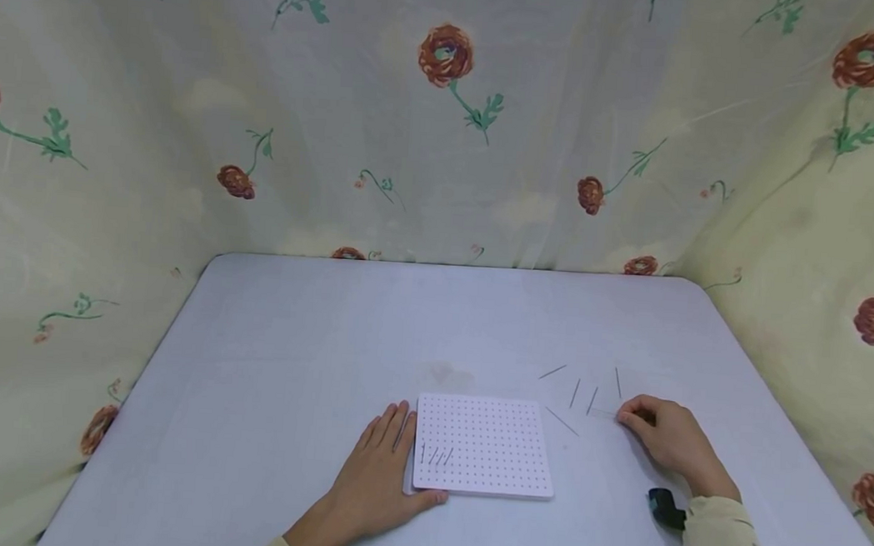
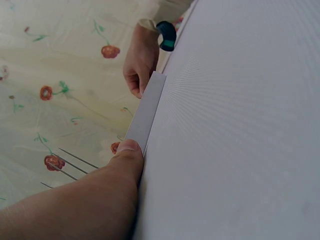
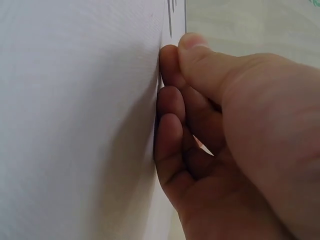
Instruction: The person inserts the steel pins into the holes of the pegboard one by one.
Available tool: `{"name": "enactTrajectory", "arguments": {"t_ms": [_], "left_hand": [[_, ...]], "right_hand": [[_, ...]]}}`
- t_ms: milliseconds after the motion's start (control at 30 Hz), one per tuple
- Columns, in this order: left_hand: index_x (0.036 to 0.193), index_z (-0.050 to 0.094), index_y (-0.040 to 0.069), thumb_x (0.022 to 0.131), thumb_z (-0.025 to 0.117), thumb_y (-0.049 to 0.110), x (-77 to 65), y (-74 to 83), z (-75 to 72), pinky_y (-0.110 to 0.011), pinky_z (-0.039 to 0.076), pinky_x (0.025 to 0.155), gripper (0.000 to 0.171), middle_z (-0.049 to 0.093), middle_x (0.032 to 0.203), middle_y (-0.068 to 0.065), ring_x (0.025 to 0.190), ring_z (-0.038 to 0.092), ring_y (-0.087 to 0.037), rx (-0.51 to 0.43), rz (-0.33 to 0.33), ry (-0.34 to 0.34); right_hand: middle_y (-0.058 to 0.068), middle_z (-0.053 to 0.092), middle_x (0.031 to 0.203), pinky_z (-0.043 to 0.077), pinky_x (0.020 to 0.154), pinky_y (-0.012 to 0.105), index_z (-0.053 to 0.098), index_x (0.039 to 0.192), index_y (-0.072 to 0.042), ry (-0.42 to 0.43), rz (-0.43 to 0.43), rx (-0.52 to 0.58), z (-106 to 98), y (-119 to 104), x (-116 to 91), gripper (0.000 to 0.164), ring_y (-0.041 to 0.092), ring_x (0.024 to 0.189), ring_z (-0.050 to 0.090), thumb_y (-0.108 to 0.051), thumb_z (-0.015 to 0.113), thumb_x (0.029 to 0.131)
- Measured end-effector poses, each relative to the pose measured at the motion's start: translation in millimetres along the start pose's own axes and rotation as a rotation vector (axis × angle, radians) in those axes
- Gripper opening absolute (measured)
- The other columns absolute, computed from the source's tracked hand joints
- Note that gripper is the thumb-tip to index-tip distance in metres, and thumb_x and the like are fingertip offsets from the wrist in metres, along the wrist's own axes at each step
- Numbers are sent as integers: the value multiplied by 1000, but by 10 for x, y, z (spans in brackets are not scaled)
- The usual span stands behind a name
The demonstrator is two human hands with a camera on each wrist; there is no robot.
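Observation:
A white pegboard (image 1: 486, 447) with rows of small holes lies on the table. Several thin metal rods (image 1: 448, 457) stand upright in it near its left side; in the left wrist view these rods (image 2: 75, 168) rise behind the thumb. My left hand (image 1: 371, 486) rests against the board's left edge, fingers straight, the thumb at the front edge. To the right, my right hand (image 1: 660, 433) is low at the table, thumb and index fingertips together at the end of a thin rod (image 1: 604, 413). In the right wrist view, the other fingers (image 3: 170, 135) are curled against the table.
Several more loose rods (image 1: 562, 421) lie scattered on the white table (image 1: 290, 339) between the board and my right hand. A dark strap-like device (image 1: 666, 510) is beside the right wrist. Flowered cloth (image 1: 305, 90) surrounds the table's back and sides.

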State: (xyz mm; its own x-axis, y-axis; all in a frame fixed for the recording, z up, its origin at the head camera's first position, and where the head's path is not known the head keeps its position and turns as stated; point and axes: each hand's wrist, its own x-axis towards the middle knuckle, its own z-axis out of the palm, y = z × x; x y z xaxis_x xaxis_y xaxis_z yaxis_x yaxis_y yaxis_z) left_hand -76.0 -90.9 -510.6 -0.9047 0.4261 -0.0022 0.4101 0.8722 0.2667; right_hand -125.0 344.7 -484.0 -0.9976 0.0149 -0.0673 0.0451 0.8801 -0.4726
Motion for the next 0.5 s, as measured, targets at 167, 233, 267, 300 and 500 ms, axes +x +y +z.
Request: {"name": "enactTrajectory", "arguments": {"t_ms": [167, 233, 267, 300, 500], "left_hand": [[160, 26, -1, 83, 54, 83, -2, 7, -8, -51, 25, 127, 117, 21, 170, -19, 158, 19, -35, -8, 2, 5], [160, 27, -1, 83, 54, 83, -3, 10, -12, -51, 25, 126, 117, 22, 169, -19, 158, 20, -36, -9, 5, 8], [159, 27, -1, 84, 54, 83, -1, 10, -13, -51, 25, 126, 117, 22, 169, -19, 158, 20, -36, -7, 5, 8], [160, 27, -1, 84, 54, 83, -1, 11, -15, -51, 25, 126, 117, 22, 169, -19, 158, 20, -36, -4, 6, 8], [160, 26, 0, 83, 53, 84, 9, 2, -7, -50, 24, 127, 117, 21, 170, -18, 159, 19, -35, 14, 0, -3]], "right_hand": [[4, 68, 89, 44, 69, 31, 71, 99, -10, -2, 21, 11, 18, -3, 5, 15, 16, 79, 54, -24, 66, 101], [5, 68, 88, 44, 69, 30, 70, 99, -8, -1, 22, 18, 24, -1, 6, 15, 16, 78, 54, -23, 66, 100], [5, 68, 88, 44, 69, 30, 70, 99, -8, 2, 19, 19, 26, 0, 5, 15, 16, 78, 54, -23, 67, 100], [5, 68, 88, 44, 69, 30, 70, 99, -8, 4, 17, 21, 27, 2, 4, 15, 15, 78, 55, -23, 67, 100], [5, 68, 91, 44, 70, 29, 69, 99, -8, 23, 17, 44, 17, -1, -13, 16, 16, 80, 55, -25, 67, 99]]}}
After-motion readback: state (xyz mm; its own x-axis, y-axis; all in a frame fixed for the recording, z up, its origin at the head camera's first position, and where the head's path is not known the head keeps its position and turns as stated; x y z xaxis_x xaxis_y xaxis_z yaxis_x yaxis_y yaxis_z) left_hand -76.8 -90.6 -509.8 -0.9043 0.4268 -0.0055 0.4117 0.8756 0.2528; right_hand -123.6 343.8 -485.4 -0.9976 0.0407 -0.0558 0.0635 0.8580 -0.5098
